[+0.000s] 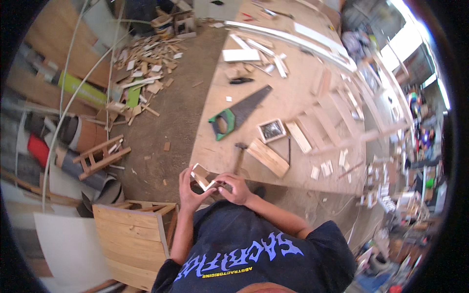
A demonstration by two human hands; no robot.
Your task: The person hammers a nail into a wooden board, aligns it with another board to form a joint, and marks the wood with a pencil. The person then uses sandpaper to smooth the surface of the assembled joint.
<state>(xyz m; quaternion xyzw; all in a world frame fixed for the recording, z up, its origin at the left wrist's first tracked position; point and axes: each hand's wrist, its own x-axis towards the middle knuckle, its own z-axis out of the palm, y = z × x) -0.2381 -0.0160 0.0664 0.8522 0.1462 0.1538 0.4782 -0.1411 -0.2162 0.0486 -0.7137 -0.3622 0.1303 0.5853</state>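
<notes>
Both my left hand [188, 188] and right hand [234, 188] pinch the small wood piece [201, 177] at lower centre; a loose grip could drop it.

I see a carpentry workshop. A broad plywood worktop [293, 97] carries a green-handled handsaw [238, 116], a hammer [239, 152], a small box of nails [271, 130] and many cut wood strips [267, 157]. Offcuts and scraps [146, 63] lie heaped on the dirt floor [181, 112], beside a small wooden frame [101, 156], a plain wooden chair [134, 234] and leaning boards [68, 44].
</notes>
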